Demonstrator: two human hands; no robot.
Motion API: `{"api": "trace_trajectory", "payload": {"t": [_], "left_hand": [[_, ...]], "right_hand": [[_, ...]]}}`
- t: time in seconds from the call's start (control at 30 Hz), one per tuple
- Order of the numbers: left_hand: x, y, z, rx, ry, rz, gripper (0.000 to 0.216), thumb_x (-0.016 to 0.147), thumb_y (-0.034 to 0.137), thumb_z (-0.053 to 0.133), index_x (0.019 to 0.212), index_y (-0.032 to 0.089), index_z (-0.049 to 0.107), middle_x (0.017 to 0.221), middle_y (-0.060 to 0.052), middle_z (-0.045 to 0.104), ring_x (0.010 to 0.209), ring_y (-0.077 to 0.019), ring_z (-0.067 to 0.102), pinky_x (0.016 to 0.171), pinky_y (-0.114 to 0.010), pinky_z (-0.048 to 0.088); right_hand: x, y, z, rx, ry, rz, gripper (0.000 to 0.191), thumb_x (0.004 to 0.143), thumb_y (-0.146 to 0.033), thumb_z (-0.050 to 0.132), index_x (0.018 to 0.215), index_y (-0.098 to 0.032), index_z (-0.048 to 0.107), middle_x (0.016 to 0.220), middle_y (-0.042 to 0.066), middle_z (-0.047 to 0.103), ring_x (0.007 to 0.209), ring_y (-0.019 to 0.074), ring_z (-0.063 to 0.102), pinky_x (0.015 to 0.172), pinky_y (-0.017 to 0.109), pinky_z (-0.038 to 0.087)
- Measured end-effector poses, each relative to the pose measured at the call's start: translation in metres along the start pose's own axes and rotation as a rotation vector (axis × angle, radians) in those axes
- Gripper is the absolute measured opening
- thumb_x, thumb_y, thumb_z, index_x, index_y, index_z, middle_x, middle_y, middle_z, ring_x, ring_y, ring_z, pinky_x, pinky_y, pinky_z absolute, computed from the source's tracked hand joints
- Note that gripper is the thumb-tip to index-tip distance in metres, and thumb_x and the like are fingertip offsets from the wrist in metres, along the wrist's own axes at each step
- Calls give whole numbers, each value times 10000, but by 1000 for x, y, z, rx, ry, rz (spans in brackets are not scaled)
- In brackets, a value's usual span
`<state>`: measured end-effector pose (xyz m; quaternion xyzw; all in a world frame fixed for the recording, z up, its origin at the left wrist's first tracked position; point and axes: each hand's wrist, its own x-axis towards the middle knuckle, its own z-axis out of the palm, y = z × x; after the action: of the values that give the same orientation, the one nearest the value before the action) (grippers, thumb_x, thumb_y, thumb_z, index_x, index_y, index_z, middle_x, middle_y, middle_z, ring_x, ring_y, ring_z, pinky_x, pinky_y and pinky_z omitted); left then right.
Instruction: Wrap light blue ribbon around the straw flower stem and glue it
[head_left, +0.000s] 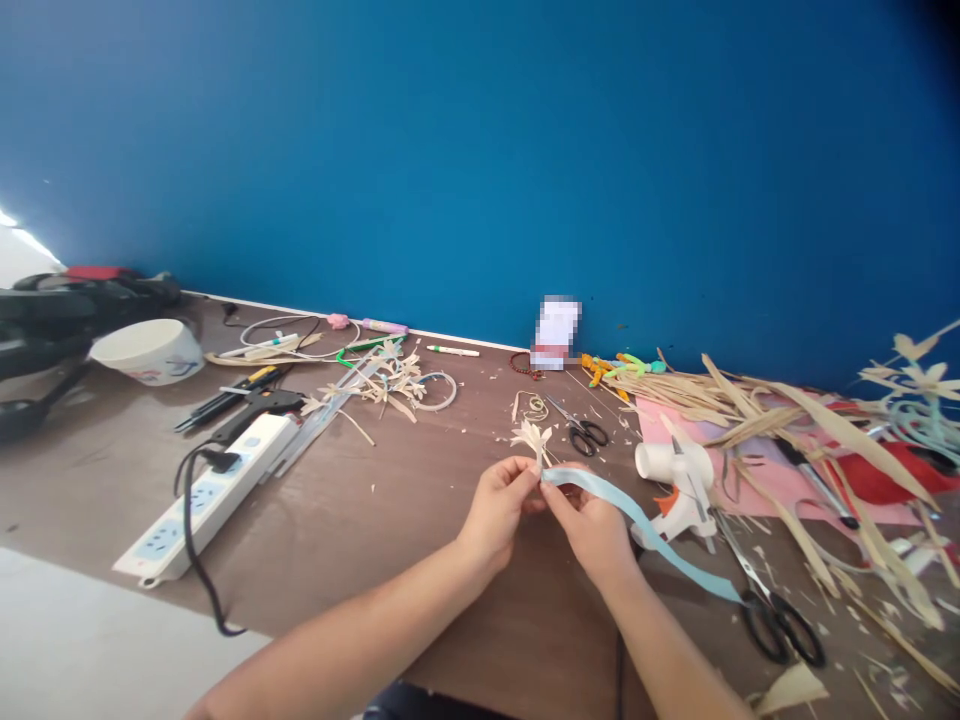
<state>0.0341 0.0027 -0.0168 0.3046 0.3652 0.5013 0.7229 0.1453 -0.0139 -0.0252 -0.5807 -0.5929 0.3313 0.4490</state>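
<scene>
Near the middle of the table, my left hand (495,512) pinches the base of a small cream flower (531,436) that looks made of dried husk. Its petals point up and away from me. Right against it, my right hand (592,525) is closed on a light blue ribbon (651,527) at the flower's stem. The ribbon's free end trails over the right hand toward black-handled scissors (784,625). The fingertips of both hands meet at the stem, so the exact wrap there is hidden. Smaller scissors (586,434) lie just beyond the hands.
To the right are a white glue gun (686,500), dried husk strips (720,395) and pink sheets (735,490). A power strip (202,505), a black glue gun (259,408), a white bowl (150,352) and more husk flowers (394,378) lie left. A blue wall (450,170) rises behind.
</scene>
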Motion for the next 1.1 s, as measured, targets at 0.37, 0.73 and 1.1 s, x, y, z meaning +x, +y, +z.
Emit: {"api": "trace_trajectory", "payload": {"t": [0.37, 0.73, 1.1], "left_hand": [[9, -18, -9, 217, 58, 23, 254, 643, 361, 608, 680, 120, 539, 593, 15, 508, 520, -69, 476, 450, -163, 414], [16, -14, -20, 91, -68, -172, 217, 590, 269, 664, 658, 126, 515, 567, 18, 540, 486, -63, 516, 427, -148, 418], [15, -13, -20, 182, -90, -112, 223, 651, 316, 616, 700, 113, 539, 565, -14, 592, 507, -80, 560, 440, -144, 407]], "right_hand": [[1, 14, 6, -53, 48, 70, 115, 716, -303, 528, 691, -192, 512, 638, 16, 582, 613, 183, 560, 583, 287, 434], [2, 28, 8, 200, -21, 141, 113, 719, -293, 553, 695, -193, 508, 580, -25, 535, 546, 137, 519, 518, 245, 414], [-3, 16, 7, 257, 30, 85, 124, 761, -272, 520, 681, -178, 527, 612, -10, 547, 568, 125, 501, 536, 234, 407]]}}
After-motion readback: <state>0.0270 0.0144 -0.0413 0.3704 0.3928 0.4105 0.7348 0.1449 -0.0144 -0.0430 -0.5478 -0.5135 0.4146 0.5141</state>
